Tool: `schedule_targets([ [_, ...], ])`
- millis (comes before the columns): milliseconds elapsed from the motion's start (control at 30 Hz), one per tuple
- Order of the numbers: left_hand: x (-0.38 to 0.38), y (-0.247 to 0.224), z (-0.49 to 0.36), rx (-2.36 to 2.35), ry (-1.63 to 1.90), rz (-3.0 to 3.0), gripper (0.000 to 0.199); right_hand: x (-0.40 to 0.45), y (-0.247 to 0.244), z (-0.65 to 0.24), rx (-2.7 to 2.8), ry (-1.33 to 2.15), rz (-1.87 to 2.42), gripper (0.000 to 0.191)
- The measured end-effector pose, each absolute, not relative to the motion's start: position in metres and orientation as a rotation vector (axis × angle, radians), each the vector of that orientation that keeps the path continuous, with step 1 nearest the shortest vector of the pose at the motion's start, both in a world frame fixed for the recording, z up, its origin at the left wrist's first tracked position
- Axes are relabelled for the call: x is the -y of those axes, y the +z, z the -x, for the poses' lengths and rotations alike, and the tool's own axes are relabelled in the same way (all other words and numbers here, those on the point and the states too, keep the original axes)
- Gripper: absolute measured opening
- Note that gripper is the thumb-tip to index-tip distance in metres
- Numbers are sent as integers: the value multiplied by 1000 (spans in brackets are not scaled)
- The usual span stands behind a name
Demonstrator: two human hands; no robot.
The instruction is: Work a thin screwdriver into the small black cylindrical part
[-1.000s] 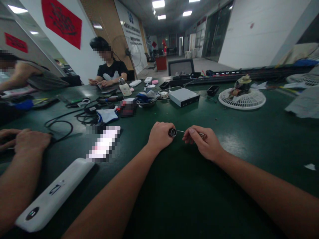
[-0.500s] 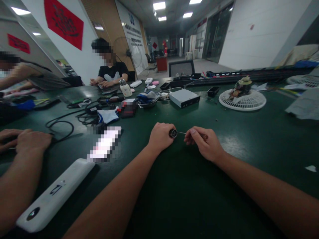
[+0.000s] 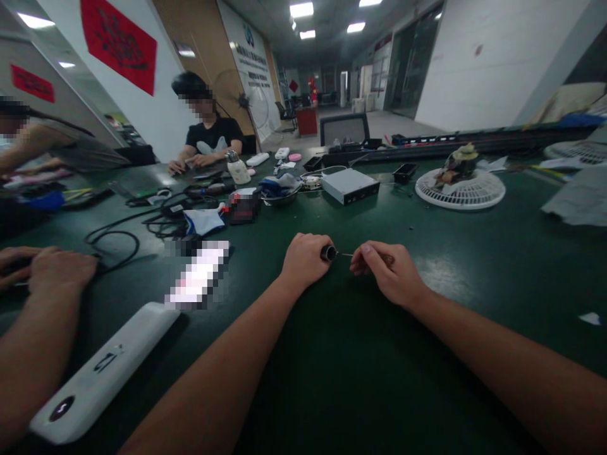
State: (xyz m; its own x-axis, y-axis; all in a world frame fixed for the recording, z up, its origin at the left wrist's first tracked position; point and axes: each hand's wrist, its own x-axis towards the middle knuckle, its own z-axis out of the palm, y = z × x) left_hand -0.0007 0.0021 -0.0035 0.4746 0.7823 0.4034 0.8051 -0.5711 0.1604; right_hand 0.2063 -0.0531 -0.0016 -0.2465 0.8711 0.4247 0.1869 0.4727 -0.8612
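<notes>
My left hand (image 3: pixel 306 259) is closed around a small dark cylinder (image 3: pixel 328 253), whose round open end shows past the fingers and faces right. Most of that part is hidden in the palm. In my right hand (image 3: pixel 391 268) is a thin screwdriver (image 3: pixel 345 254), pinched between thumb and fingers, with a brownish handle partly covered. Its slim metal shaft points left, the tip at or just beside the rim of the cylinder; whether it touches I cannot tell. Both hands are low over the dark green table (image 3: pixel 303 354).
At left lie a long white device (image 3: pixel 109 373), a lit phone (image 3: pixel 202 275) and black cables (image 3: pixel 114 237). A co-worker's hands (image 3: pixel 57 268) rest at the left edge. Farther back are a silver disc drive (image 3: pixel 349 185), a white fan grille (image 3: pixel 459 189) and another person (image 3: pixel 208 126).
The dark cylinder has turned slightly in my left hand, so its open end looks different. The screwdriver stays close to it. The view has shifted a little.
</notes>
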Motion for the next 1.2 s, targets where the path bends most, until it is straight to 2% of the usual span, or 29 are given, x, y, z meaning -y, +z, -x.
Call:
schedule_targets([
  [367,-2,-4,1,1412,-697,2657,9,54,-1,-206,1859,966,811,35],
  [567,-2,-3,1,1422,-673,2634,9,54,-1,-206,1722,841,907,38],
  [667,-2,-4,0,1452,-684,2606,5,55,2,-205,1673,729,934,30],
  [767,-3,-5,0,1512,-697,2549,17,53,2,-204,1645,742,979,19],
  [867,-3,-5,-1,1579,-711,2479,26,49,0,-204,1706,787,1062,21],
  [967,-2,-5,-2,1623,-724,2459,29,46,-1,-204,1840,691,1101,20],
  [1067,-2,-6,-2,1653,-722,2467,25,45,-2,-203,1988,585,1171,18],
  [1200,-1,-6,-2,1713,-687,2463,17,44,-3,-202,2145,588,1291,24],
])
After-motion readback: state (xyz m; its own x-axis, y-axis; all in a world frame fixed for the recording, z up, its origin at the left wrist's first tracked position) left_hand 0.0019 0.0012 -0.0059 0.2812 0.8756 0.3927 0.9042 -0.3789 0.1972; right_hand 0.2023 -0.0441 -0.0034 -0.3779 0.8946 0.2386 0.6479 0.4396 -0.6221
